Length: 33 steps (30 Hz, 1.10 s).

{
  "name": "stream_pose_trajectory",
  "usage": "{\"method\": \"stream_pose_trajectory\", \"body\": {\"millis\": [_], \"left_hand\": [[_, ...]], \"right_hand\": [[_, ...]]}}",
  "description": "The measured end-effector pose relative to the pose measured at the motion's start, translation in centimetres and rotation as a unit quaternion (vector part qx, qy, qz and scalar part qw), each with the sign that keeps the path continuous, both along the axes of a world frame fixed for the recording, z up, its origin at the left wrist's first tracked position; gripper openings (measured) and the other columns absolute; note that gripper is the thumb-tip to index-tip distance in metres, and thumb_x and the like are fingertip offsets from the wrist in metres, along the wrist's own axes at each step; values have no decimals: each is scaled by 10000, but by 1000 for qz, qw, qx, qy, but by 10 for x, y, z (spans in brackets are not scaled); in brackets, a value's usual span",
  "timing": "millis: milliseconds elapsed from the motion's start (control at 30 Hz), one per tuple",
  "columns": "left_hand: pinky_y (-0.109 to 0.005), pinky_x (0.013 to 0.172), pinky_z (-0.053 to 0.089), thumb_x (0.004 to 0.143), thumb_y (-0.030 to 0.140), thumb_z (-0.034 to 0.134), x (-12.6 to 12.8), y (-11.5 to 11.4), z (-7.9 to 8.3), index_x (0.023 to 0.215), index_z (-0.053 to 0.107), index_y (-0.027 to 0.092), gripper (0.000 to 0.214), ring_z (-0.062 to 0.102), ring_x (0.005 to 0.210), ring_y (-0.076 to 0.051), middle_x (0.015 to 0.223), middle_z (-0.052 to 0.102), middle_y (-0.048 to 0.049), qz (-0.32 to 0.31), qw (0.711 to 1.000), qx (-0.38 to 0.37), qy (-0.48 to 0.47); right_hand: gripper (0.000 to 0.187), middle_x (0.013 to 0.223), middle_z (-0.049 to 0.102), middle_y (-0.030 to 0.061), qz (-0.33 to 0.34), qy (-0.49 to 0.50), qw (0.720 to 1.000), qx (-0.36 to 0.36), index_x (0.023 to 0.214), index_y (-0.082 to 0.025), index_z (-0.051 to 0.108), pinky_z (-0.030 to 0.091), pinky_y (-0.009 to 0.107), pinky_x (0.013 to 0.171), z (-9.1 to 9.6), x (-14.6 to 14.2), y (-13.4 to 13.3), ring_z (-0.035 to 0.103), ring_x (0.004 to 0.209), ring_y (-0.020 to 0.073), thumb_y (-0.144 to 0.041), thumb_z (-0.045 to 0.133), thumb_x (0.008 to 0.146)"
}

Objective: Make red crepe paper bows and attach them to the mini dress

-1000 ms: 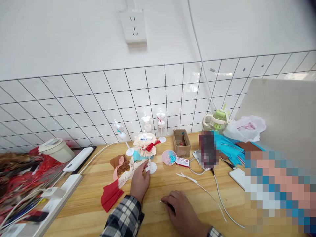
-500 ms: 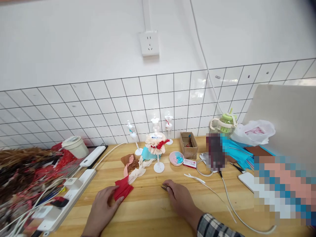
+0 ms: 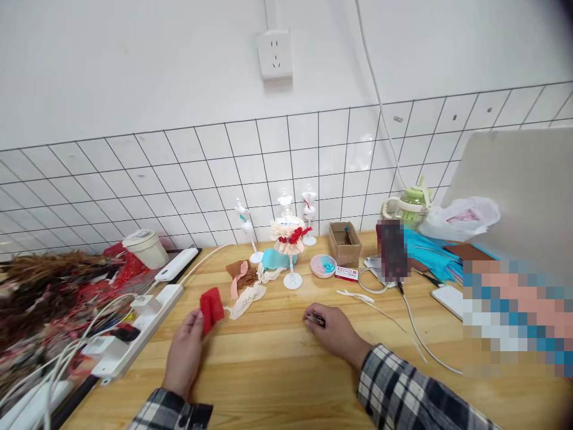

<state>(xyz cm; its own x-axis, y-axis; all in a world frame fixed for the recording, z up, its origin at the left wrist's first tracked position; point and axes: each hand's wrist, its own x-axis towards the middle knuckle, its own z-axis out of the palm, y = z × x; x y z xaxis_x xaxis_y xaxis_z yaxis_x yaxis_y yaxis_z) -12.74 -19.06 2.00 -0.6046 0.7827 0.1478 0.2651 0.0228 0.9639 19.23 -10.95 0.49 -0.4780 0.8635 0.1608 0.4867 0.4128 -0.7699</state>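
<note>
My left hand (image 3: 184, 352) pinches a piece of red cloth (image 3: 212, 309) between thumb and fingers, lifted a little above the table. My right hand (image 3: 335, 331) rests on the wood to the right, its fingers curled round a small dark metal tool (image 3: 317, 319); most of that tool is hidden, so its kind is unclear. Beyond the hands stands a miniature white dress form (image 3: 292, 280) wearing a cream ruffle (image 3: 280, 230) with a red bow (image 3: 296, 235). Cream fabric strips (image 3: 247, 300) and brown fabric (image 3: 242, 272) lie beyond the red cloth.
Other small dress forms (image 3: 246, 224) stand near the tiled wall. A pink dish (image 3: 317, 273), a cardboard box (image 3: 344, 248) and a cabled phone (image 3: 393, 251) sit to the right. Along the left run a power strip (image 3: 134, 340) with cables and a feathery pile (image 3: 40, 298).
My left hand has lifted the red cloth off the table and turned it upright. My right hand has curled further round the dark tool, whose tips no longer stick out. The view has tilted down.
</note>
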Motion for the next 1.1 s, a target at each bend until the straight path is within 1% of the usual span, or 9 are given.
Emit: {"method": "stream_pose_trajectory", "body": {"millis": [100,233,333,467,600,800,933,1000,1100], "left_hand": [[-280,719,521,653,382,741,30,12,-3,948,648,166,377,650,795,-208,860,712,-26,-128,982,-7,-139],[-253,706,550,791,173,618,39,45,-3,911,654,159,125,667,736,-154,805,712,-25,-20,942,109,-316],[-256,721,569,855,61,449,18,60,0,923,646,156,229,673,737,-134,790,710,-28,8,924,150,-352],[-244,685,589,892,46,348,-8,52,3,958,645,165,327,679,722,-113,819,717,-27,15,905,186,-382],[-255,653,607,839,-18,374,-6,39,8,1080,634,187,409,693,713,-129,907,730,-41,-16,876,228,-424],[-283,591,607,774,20,553,69,30,11,1204,573,182,459,702,694,-180,943,724,-90,-157,869,83,-461],[-226,605,573,757,153,669,132,23,6,1155,609,195,404,688,799,-178,1029,693,-91,-292,835,-59,-463],[-198,591,540,755,215,687,149,23,3,1131,620,178,383,676,783,-160,1039,684,-100,-345,816,-94,-453],[-223,644,522,753,287,700,152,26,-1,1103,621,171,377,663,780,-154,1048,678,-104,-358,821,-109,-432]], "right_hand": [[217,773,683,1,0,-4,1000,7,853,-219,654,363,220,609,0,-5,-3,578,681,137,-327,468,877],[155,819,670,16,18,-41,997,57,839,-216,658,359,227,662,1,-5,-7,581,760,148,-227,503,838],[137,819,651,21,33,-54,995,79,821,-209,649,355,226,672,0,-3,-8,571,777,148,-195,513,823],[131,812,648,19,35,-54,995,77,825,-207,644,352,228,665,-3,-2,-7,567,775,149,-203,513,831],[145,801,651,20,38,-40,996,69,815,-207,653,358,234,661,-4,-3,-3,566,760,150,-214,510,840],[213,844,655,49,20,65,998,9,930,-203,695,398,273,714,0,-5,1,573,791,176,-333,558,831],[451,869,650,60,10,264,946,-186,1066,-192,637,403,273,616,3,-10,-3,548,665,156,-551,508,826],[446,781,620,29,7,329,910,-253,1012,-185,616,380,253,564,4,-12,-5,502,591,131,-571,522,809],[304,676,546,-17,-28,331,918,-217,761,-170,580,356,233,575,4,-13,-6,462,604,116,-441,700,696]]}}
